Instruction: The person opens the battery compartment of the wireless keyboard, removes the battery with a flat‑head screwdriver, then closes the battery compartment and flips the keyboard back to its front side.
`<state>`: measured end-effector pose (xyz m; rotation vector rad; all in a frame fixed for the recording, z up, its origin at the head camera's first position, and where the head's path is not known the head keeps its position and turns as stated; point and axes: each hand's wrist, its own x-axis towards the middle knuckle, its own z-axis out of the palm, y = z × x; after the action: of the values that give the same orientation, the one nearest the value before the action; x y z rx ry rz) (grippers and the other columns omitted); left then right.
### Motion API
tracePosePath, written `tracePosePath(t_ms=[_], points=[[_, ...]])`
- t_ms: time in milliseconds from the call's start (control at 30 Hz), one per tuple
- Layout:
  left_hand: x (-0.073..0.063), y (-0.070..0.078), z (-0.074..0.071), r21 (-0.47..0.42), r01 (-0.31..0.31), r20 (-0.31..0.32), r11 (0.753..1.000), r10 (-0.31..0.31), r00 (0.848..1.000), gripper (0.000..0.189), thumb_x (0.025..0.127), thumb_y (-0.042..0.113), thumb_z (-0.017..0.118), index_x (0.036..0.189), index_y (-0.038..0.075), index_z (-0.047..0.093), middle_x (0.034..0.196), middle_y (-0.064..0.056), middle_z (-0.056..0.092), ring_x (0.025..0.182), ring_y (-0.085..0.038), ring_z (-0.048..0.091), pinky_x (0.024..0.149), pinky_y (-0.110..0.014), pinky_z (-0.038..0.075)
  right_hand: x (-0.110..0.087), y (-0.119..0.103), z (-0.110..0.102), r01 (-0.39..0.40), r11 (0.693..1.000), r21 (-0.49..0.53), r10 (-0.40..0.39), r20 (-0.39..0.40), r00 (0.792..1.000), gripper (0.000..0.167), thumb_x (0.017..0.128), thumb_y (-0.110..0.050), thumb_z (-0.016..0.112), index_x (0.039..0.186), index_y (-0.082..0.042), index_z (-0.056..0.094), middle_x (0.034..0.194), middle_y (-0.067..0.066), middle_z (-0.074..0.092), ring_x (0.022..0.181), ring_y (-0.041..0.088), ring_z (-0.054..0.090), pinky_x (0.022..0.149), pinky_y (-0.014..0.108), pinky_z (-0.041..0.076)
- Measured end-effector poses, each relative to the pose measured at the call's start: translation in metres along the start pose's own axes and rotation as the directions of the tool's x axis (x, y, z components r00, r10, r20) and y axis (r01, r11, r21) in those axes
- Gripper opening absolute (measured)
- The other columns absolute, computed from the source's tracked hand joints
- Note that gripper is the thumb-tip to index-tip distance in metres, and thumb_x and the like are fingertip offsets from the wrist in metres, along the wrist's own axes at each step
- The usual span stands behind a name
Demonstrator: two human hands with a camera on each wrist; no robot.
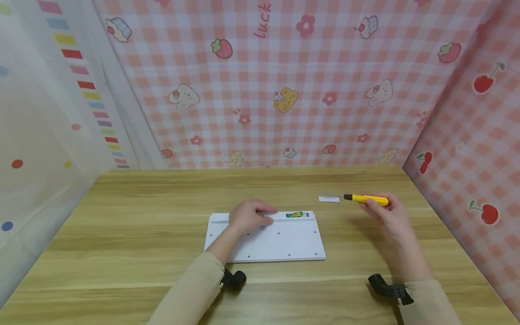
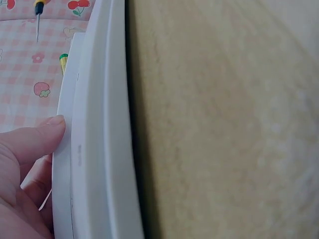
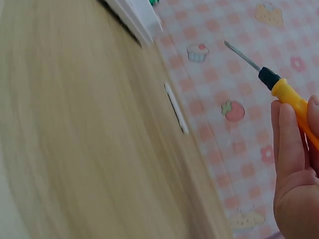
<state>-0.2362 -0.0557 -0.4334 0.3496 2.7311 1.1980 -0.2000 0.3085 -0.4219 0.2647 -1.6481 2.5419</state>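
Note:
A white keyboard point(image 1: 280, 243) lies underside up on the table, its raised ridge along the far edge. In that ridge an uncovered slot shows a green and yellow battery point(image 1: 294, 215). My left hand point(image 1: 248, 217) grips the ridge left of the battery; in the left wrist view the thumb point(image 2: 47, 132) presses against the keyboard's edge point(image 2: 62, 164). Off to the right, my right hand point(image 1: 387, 216) holds a yellow screwdriver point(image 1: 369, 199) by its handle, raised above the table. Its thin metal shaft point(image 3: 241, 55) points left, overlapping a small white cover point(image 1: 328, 199) in the head view.
The wood-grain table point(image 1: 142, 203) meets a pink checked cloth backdrop point(image 1: 243, 90) at its far edge. More printed cloth hangs at the left and right sides. Black camera mounts point(image 1: 234, 280) sit on both wrists.

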Motion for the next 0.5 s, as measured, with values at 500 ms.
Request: tracePosePath(t_ms=[500], points=[[0.001, -0.001, 0.001, 0.014, -0.013, -0.009, 1.000, 0.013, 1.000, 0.021, 0.083, 0.022, 0.081, 0.104, 0.028, 0.079, 0.111, 0.007, 0.071, 0.104, -0.014, 0.064, 0.090, -0.038, 0.045, -0.015, -0.015, -0.054, 0.080, 0.982, 0.171, -0.039, -0.234, 0.971, 0.016, 0.091, 0.017, 0.056, 0.097, 0.006, 0.066, 0.097, 0.011, 0.063, 0.088, 0.021, 0.072, 0.078, 0.028, 0.055]])
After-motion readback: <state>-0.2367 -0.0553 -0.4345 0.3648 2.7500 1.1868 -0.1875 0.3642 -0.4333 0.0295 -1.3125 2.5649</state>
